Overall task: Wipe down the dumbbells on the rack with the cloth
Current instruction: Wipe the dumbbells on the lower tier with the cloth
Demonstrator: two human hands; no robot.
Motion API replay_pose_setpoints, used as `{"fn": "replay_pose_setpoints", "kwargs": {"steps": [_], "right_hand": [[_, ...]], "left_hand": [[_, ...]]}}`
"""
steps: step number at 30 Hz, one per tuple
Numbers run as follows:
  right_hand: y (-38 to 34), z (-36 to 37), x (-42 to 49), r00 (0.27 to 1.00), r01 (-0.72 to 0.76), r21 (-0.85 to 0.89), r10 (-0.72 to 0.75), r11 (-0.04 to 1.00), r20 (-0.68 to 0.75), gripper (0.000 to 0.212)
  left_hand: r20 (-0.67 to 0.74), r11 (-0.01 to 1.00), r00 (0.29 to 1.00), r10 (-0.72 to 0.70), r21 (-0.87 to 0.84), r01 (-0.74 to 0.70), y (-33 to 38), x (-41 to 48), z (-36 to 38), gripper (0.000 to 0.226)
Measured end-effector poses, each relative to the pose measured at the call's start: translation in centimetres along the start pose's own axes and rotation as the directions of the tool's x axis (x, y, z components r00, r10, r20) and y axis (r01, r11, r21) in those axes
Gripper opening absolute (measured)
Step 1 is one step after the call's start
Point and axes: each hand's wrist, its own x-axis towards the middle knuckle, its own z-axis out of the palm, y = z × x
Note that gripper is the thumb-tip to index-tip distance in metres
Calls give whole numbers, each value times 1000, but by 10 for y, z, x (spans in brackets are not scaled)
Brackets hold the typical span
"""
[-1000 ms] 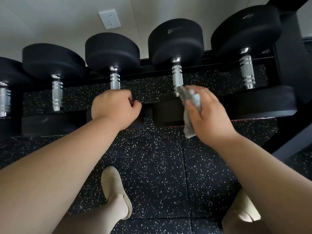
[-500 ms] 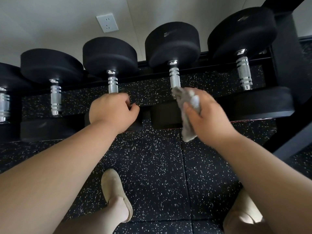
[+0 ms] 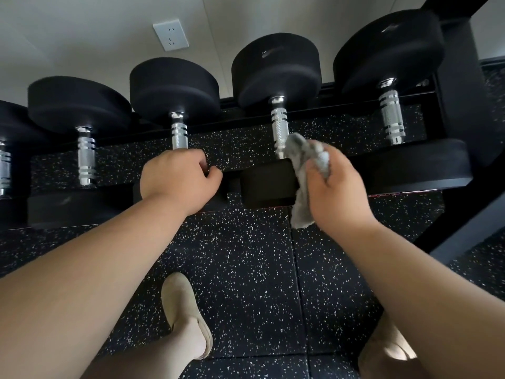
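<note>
5 dumbbells (image 3: 382, 50) lie in a row on the black rack (image 3: 461, 91), each with its steel handle pointing toward me and a black head at either end. my left hand (image 3: 177, 176) sits on the near end of the 3rd dumbbell (image 3: 175, 88) from the left, fingers curled down over the spot where the handle meets the near head, thumb out to the right. my right hand (image 3: 336, 192) pinches the grey cloth (image 3: 300, 170), bunched between thumb and curled fingers. the top of the cloth touches the lower right side of the handle of the 4th dumbbell (image 3: 276, 69), and its loose tail hangs down past that dumbbell's near head. below is speckled black rubber floor (image 3: 246, 269), with my beige shoe (image 3: 180, 302) on it. a white wall socket (image 3: 170, 35) sits on the wall above the rack.
</note>
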Motion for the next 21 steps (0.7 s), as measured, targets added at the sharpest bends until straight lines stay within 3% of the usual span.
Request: {"fn": "replay_pose_setpoints", "kwargs": {"steps": [3,6,9,13,19,21], "right_hand": [[0,-5,2,968,-202,133,219,970,-123,20],[0,-1,-8,916,-313,282,367,907,-165,22],[-3,10,-19,931,-296,286,342,912,-125,31],[-4,9,-10,989,-133,159,141,978,-44,44],[3,-11,17,927,-358,176,372,917,-53,25],[-5,-3,9,951,-295,158,306,942,-47,30]], "left_hand": [[-8,1000,1000,7,9,-7,0,0,1,30],[-7,1000,1000,10,15,-10,0,-1,1,31],[-2,1000,1000,2,25,-2,1,0,0,31],[3,999,1000,-3,33,3,3,0,-2,30],[2,999,1000,-24,26,24,3,-1,-2,29],[4,999,1000,-24,27,24,3,-1,-2,29]]}}
